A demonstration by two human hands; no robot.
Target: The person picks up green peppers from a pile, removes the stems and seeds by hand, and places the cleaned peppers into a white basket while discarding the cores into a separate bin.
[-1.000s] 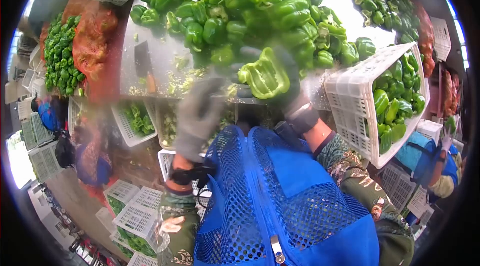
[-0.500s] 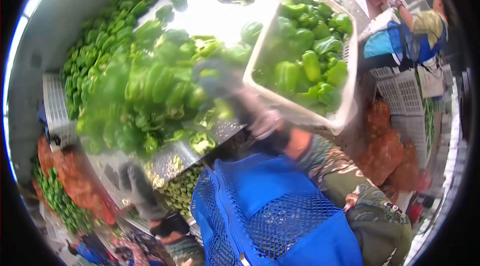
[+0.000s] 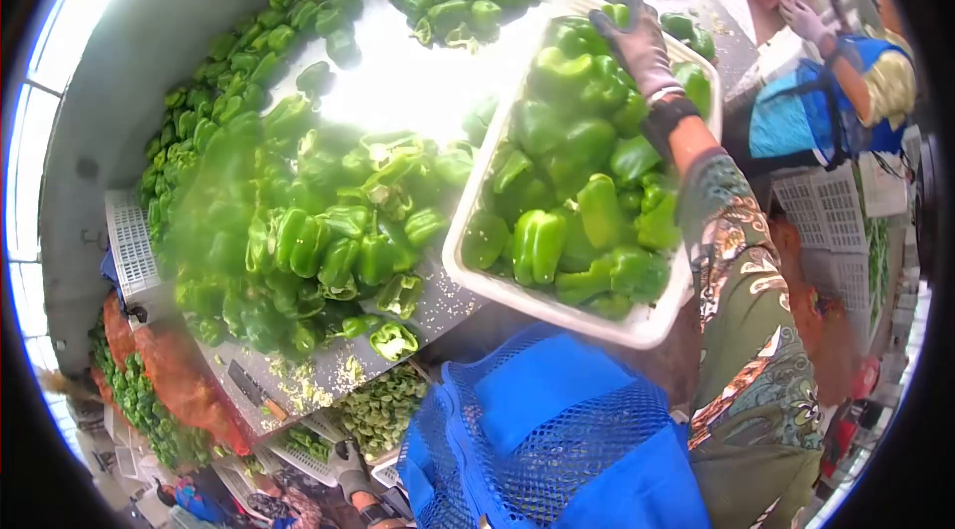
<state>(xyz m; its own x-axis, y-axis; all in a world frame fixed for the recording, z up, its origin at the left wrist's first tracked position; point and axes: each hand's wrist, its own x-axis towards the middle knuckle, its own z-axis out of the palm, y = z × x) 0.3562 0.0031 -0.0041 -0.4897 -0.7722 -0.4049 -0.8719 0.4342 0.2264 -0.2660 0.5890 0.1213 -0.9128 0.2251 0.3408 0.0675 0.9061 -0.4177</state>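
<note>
My right hand [image 3: 642, 49], in a grey glove with a dark wristband, reaches over the far side of a white plastic crate [image 3: 460, 255] filled with green bell peppers [image 3: 538, 246]. Its fingers close at the crate's far rim, with a pepper beside the thumb; the exact grip is partly hidden. Low at the table's near edge is my gloved left hand [image 3: 348, 467], its fingers loosely apart and nothing visible in them. Left of the crate lies a large heap of peppers [image 3: 338, 240], including a cut-open one [image 3: 394, 340]. A knife [image 3: 257, 390] rests on the metal table [image 3: 463, 305].
Below the table edge sits a container of pepper scraps [image 3: 383, 410]. Orange mesh sacks [image 3: 184, 380] stand at the left, near a white crate [image 3: 132, 240]. A co-worker in a blue apron [image 3: 811, 101] works at the right, beside stacked white crates [image 3: 816, 211].
My right hand has moved from the pepper heap to the crate's far side. The crate sits nearer to me and further left. My left hand has dropped away from the table, leaving the knife visible.
</note>
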